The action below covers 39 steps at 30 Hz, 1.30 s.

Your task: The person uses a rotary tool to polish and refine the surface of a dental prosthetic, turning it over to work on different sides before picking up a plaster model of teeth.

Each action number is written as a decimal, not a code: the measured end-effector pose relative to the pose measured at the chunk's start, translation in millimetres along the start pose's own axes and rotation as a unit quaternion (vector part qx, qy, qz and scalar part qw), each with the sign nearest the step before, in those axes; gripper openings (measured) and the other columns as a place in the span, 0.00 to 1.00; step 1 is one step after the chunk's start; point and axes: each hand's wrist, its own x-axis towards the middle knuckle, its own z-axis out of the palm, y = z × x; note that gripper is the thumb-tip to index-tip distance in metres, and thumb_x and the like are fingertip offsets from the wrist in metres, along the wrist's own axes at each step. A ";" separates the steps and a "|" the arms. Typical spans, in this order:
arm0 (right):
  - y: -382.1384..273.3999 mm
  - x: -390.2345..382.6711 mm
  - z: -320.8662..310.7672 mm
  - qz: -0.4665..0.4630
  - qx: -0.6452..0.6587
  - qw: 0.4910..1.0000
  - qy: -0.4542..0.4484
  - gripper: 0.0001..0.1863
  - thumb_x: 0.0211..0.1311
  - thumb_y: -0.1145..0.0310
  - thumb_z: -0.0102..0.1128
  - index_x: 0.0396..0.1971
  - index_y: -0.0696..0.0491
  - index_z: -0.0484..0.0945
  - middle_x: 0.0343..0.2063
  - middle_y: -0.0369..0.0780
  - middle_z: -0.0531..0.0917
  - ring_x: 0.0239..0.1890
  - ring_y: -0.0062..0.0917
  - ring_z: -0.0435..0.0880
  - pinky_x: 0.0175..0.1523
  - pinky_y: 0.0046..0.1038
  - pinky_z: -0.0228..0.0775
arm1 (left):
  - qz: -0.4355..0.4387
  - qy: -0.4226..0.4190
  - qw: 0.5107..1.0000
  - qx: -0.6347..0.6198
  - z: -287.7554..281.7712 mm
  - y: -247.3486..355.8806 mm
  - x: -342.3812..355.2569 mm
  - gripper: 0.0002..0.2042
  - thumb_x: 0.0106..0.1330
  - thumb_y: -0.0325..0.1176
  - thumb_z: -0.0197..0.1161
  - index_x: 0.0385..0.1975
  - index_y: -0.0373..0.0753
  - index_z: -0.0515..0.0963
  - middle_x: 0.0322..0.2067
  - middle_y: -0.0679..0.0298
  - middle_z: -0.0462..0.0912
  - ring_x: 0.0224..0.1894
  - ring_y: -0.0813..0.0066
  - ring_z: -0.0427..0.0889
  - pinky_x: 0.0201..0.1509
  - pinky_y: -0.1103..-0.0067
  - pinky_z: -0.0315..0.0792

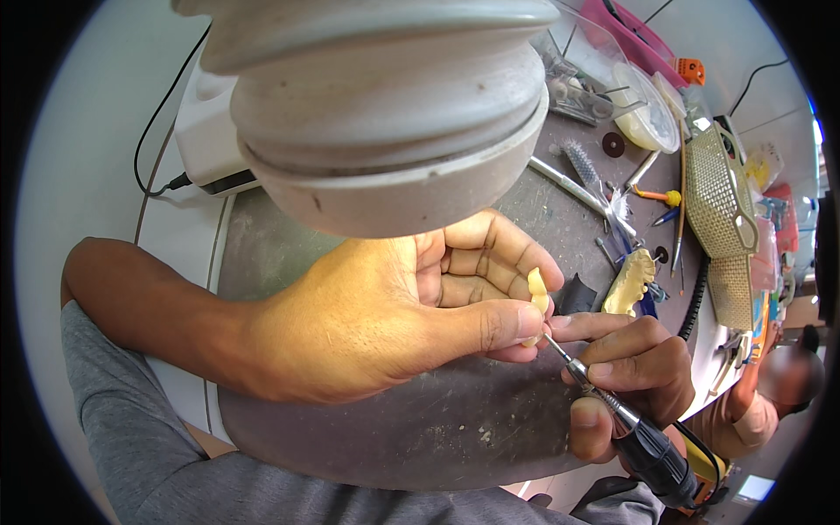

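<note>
Pinched between the thumb and fingers of my left hand is a small pale yellow, tooth-like piece, partly covered by the thumb. My right hand grips a rotary handpiece with a metal front and black body. Its thin tip reaches the lower end of the yellow piece, next to my left thumb; whether it touches cannot be made out. My right index finger stretches toward the left fingertips. Just beyond the right hand lies a yellowish dental cast with a row of teeth.
A ribbed white suction hose hangs over my left hand, hiding part of the bench. Brushes, a dark disc, and a clear tub lie at the back right. Perforated baskets line the right side; another person sits beyond.
</note>
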 end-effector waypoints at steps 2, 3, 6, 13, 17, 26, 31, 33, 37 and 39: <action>-1.3 0.5 -0.9 0.002 -0.004 1.000 -0.004 0.17 0.53 0.67 0.64 0.35 0.59 0.67 0.25 0.44 0.74 0.34 0.41 0.84 0.39 0.31 0.77 | 0.000 -0.001 1.000 0.000 0.3 0.2 0.4 0.13 0.65 0.20 0.55 0.48 0.27 0.68 0.42 0.56 0.76 0.48 0.72 0.79 0.54 0.77 0.77; -1.8 0.6 -1.1 0.002 -0.005 1.000 -0.004 0.17 0.53 0.67 0.64 0.36 0.59 0.67 0.25 0.44 0.74 0.34 0.41 0.84 0.39 0.31 0.77 | 0.000 -0.001 1.000 -0.001 0.6 0.2 0.6 0.13 0.65 0.20 0.55 0.48 0.27 0.68 0.42 0.56 0.76 0.48 0.71 0.79 0.54 0.77 0.77; -0.2 1.7 -0.9 -0.003 -0.004 1.000 -0.014 0.17 0.53 0.67 0.64 0.36 0.59 0.67 0.25 0.44 0.74 0.35 0.41 0.84 0.40 0.31 0.77 | 0.005 0.000 1.000 0.000 -0.6 -0.9 -0.2 0.13 0.65 0.20 0.56 0.48 0.27 0.68 0.42 0.56 0.76 0.48 0.71 0.79 0.54 0.77 0.77; -2.8 2.0 -2.1 0.003 -0.013 1.000 -0.024 0.16 0.53 0.68 0.63 0.36 0.58 0.67 0.25 0.44 0.74 0.36 0.41 0.83 0.40 0.31 0.77 | 0.005 -0.002 1.000 -0.004 -0.7 -1.0 0.1 0.13 0.65 0.20 0.56 0.48 0.27 0.68 0.42 0.56 0.76 0.48 0.71 0.79 0.54 0.77 0.78; -0.8 2.1 -2.0 0.002 -0.011 1.000 -0.027 0.17 0.53 0.67 0.64 0.36 0.58 0.66 0.25 0.44 0.74 0.36 0.41 0.83 0.40 0.30 0.77 | -0.003 0.006 1.000 -0.006 -0.1 -0.2 -0.7 0.13 0.65 0.20 0.56 0.48 0.27 0.68 0.42 0.56 0.76 0.47 0.72 0.79 0.54 0.77 0.78; -6.0 3.5 3.8 0.029 0.017 0.998 0.046 0.12 0.51 0.75 0.67 0.30 0.57 0.71 0.25 0.41 0.80 0.37 0.42 0.86 0.36 0.32 0.81 | 0.009 -0.005 1.000 0.010 -0.3 -0.7 0.1 0.13 0.64 0.20 0.56 0.48 0.27 0.68 0.42 0.57 0.76 0.47 0.72 0.79 0.54 0.77 0.77; -3.0 4.6 3.8 0.022 0.008 1.000 0.017 0.13 0.50 0.74 0.67 0.31 0.57 0.70 0.25 0.41 0.79 0.37 0.42 0.85 0.36 0.31 0.80 | 0.013 0.002 1.000 0.001 -1.3 -2.2 -2.2 0.13 0.64 0.20 0.57 0.48 0.28 0.69 0.42 0.57 0.76 0.47 0.72 0.78 0.54 0.77 0.77; -1.5 2.8 0.0 0.006 -0.004 1.000 -0.011 0.15 0.51 0.70 0.65 0.33 0.58 0.68 0.25 0.43 0.76 0.37 0.41 0.84 0.38 0.30 0.78 | 0.010 0.002 1.000 0.004 -0.3 -1.3 -1.9 0.13 0.64 0.20 0.57 0.49 0.28 0.69 0.42 0.57 0.76 0.47 0.73 0.78 0.54 0.77 0.77; -0.2 1.2 -0.2 -0.001 -0.005 1.000 -0.013 0.16 0.52 0.68 0.63 0.35 0.59 0.67 0.25 0.44 0.74 0.37 0.41 0.83 0.40 0.30 0.77 | 0.008 0.006 1.000 0.012 0.7 -0.2 -1.5 0.13 0.64 0.20 0.57 0.49 0.28 0.69 0.42 0.58 0.76 0.47 0.73 0.78 0.53 0.77 0.77; -1.3 -0.1 -0.1 0.006 -0.001 1.000 -0.001 0.16 0.52 0.68 0.63 0.35 0.59 0.67 0.25 0.44 0.74 0.36 0.41 0.83 0.40 0.30 0.77 | 0.008 -0.001 1.000 0.016 0.5 0.1 -0.3 0.13 0.64 0.20 0.56 0.49 0.28 0.69 0.41 0.58 0.76 0.47 0.74 0.78 0.53 0.77 0.77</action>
